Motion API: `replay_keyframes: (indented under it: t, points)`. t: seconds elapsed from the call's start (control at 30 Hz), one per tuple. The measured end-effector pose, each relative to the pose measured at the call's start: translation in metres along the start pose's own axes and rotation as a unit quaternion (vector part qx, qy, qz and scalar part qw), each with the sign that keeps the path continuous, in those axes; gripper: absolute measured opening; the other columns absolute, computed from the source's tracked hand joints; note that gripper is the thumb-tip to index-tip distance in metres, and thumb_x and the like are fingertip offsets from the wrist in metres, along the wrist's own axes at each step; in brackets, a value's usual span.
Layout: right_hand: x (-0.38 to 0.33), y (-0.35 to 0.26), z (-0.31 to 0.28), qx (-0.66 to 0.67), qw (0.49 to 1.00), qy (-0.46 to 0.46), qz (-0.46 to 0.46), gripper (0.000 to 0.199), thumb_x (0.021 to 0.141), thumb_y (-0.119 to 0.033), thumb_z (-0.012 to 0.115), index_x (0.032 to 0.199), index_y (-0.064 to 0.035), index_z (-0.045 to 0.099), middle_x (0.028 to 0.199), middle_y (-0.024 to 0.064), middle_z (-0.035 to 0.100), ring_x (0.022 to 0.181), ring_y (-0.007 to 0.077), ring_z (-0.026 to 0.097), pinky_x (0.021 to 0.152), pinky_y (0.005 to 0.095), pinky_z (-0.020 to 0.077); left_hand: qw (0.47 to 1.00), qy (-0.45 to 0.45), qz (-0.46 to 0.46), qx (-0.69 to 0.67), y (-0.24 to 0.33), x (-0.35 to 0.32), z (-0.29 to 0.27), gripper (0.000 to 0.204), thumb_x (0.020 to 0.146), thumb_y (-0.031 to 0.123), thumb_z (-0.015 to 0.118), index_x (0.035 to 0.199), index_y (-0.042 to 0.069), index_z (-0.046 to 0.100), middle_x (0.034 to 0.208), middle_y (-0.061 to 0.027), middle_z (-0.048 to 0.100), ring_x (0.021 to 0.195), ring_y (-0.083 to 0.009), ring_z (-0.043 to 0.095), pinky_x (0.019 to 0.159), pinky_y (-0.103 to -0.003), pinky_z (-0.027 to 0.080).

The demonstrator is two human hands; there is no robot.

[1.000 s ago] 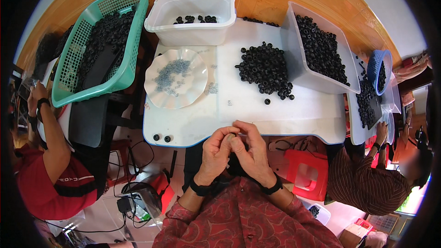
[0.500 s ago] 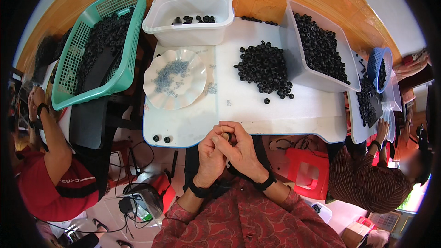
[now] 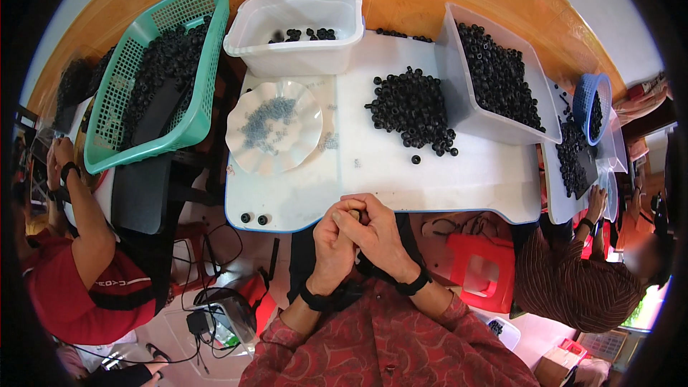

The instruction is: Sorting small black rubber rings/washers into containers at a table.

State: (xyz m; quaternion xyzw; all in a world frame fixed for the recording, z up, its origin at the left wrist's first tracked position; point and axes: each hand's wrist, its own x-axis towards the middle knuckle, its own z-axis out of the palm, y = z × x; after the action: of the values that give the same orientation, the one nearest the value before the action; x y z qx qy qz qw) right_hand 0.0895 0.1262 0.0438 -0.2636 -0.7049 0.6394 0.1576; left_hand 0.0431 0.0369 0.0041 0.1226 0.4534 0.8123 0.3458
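My left hand [image 3: 332, 247] and my right hand [image 3: 378, 235] meet at the front edge of the white table [image 3: 401, 190], fingers closed together. Something small sits between the fingertips, mostly hidden; I cannot make out its kind. Beyond my hands to the right lies a pile of small black ring-shaped parts [image 3: 410, 106], with one loose black part [image 3: 416, 160] in front of it. To the left stands a white scalloped plate [image 3: 309, 132] bearing many tiny clear-grey pieces [image 3: 266, 120]. Two black round parts [image 3: 262, 219] rest at the table's near left corner.
A green basket [image 3: 202, 118] of black parts stands at the left. A white tub [image 3: 294, 61] with a few black parts is behind the plate. A translucent bin [image 3: 469, 111] full of black parts stands right. Co-workers sit on both sides; a red stool [image 3: 466, 294] is at lower right.
My hands stay together in nearly the same place, with only slight finger movement. The whole view has shifted slightly. The things on the table have not visibly moved.
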Motion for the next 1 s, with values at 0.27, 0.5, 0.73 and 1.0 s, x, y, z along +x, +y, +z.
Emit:
replay_keyframes:
  t: [0.27,0.5,0.73,1.0]
  points:
    - [-0.005,-0.009,0.0,-0.034,0.999,-0.018,-0.034,0.044,0.085,-0.027,0.07,0.11,0.0061,0.056,0.082,0.0136,0.064,0.071,0.0141,0.061,0.063,0.0292,0.0505,0.996,-0.011,-0.006,-0.091,0.012,0.001,0.006,0.022,0.1,0.017,0.053,0.108,-0.003,0.059,0.096,-0.004,0.061,0.084,-0.0095,0.058,0.076,-0.023,0.049]
    - [-0.006,-0.011,0.004,-0.052,0.997,0.003,-0.063,0.048,0.083,-0.029,0.073,0.111,0.006,0.055,0.081,0.0131,0.062,0.07,0.0139,0.06,0.061,0.0284,0.0498,0.998,-0.013,0.003,-0.065,0.017,-0.001,0.007,0.022,0.099,0.017,0.056,0.107,-0.003,0.059,0.092,-0.0026,0.061,0.083,-0.008,0.057,0.075,-0.022,0.049]
    - [-0.004,-0.011,0.0,-0.088,0.994,-0.017,-0.063,0.061,0.08,-0.032,0.077,0.119,0.006,0.051,0.081,0.0129,0.06,0.072,0.0152,0.06,0.062,0.0286,0.0507,0.994,-0.036,0.003,-0.099,0.019,0.002,0.002,0.025,0.1,0.018,0.054,0.111,-0.003,0.058,0.097,-0.0055,0.058,0.09,-0.0107,0.056,0.081,-0.024,0.047]
    - [-0.01,-0.003,-0.01,-0.007,0.991,-0.026,-0.133,0.06,0.081,-0.017,0.077,0.128,0.0043,0.046,0.092,0.0116,0.06,0.082,0.0137,0.06,0.071,0.0264,0.0521,0.986,-0.068,-0.039,-0.146,0.026,0.01,-0.001,0.033,0.101,0.027,0.052,0.116,-0.002,0.058,0.096,-0.009,0.061,0.087,-0.0144,0.058,0.077,-0.029,0.049]
